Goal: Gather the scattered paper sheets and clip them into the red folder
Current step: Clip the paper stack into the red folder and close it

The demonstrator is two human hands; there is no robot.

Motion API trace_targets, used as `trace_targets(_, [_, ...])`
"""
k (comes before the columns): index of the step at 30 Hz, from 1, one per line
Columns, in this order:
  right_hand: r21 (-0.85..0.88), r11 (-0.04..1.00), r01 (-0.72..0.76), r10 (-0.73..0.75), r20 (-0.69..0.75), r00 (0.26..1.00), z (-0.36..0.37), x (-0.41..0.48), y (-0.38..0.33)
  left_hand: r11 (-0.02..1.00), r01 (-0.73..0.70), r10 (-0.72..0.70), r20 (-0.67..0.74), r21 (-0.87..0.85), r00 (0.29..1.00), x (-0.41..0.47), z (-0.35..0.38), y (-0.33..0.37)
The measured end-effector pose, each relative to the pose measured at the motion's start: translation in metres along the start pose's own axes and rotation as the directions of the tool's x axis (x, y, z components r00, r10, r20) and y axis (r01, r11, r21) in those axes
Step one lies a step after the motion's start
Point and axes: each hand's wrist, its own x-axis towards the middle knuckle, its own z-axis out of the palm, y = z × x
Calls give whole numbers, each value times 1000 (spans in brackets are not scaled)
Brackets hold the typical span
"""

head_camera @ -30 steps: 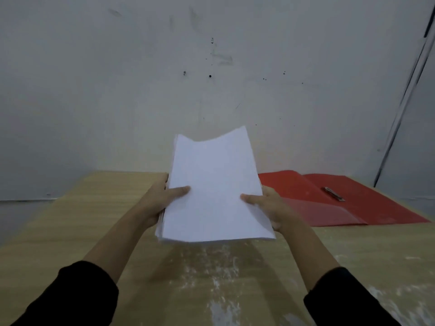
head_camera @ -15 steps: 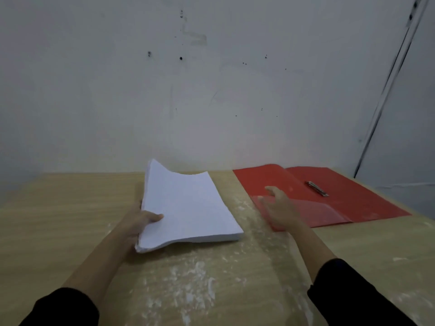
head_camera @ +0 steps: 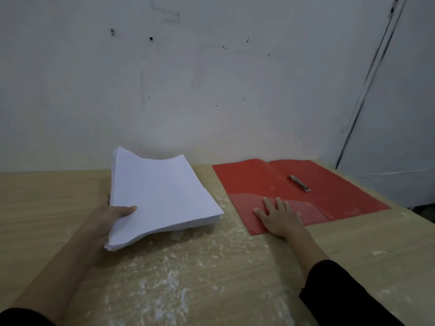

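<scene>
Head view: the red folder [head_camera: 334, 196] lies spread open and flat on the far right part of the bench [head_camera: 211, 267], its two leaves side by side, well apart from the near edge. On the right leaf, near the centre fold, sits a metal clip [head_camera: 300, 183], lying at a slant. It holds nothing. Along the lower part of the left leaf runs a glossy see-through pocket [head_camera: 313, 211]; whether anything is inside it cannot be told.

The right hand [head_camera: 280, 218] rests palm-down on the near left corner of the folder, over the pocket's left end. Its fingers [head_camera: 267, 203] are straight and spread, lying flat on the red plastic.

The stack of paper sheets [head_camera: 162, 196] is just left of the folder, apart from it. The left hand [head_camera: 110, 217] grips the stack at its left edge, thumb [head_camera: 128, 210] on top and the other fingers hidden beneath. The near left corner is raised above the bench, and the sheets bow in the middle. Whether the right edge touches the wood cannot be told. The top sheet shows plain white.

Both forearms end in dark sleeves [head_camera: 341, 295]. Pale dusty smears [head_camera: 164, 285] mark the wood between the arms. Behind stands a scuffed, speckled grey wall [head_camera: 211, 90].
</scene>
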Motion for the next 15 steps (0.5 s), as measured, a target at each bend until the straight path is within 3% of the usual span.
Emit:
trace_targets(7, [-43, 994, 96, -94, 47, 994, -1, -64, -26, 987, -158, 157, 33, 22, 987, -30, -12, 25])
trace_targets(15, [-50, 956, 289, -289, -3, 957, 8, -152, -67, 990, -139, 138, 36, 37, 990, -59, -37, 30])
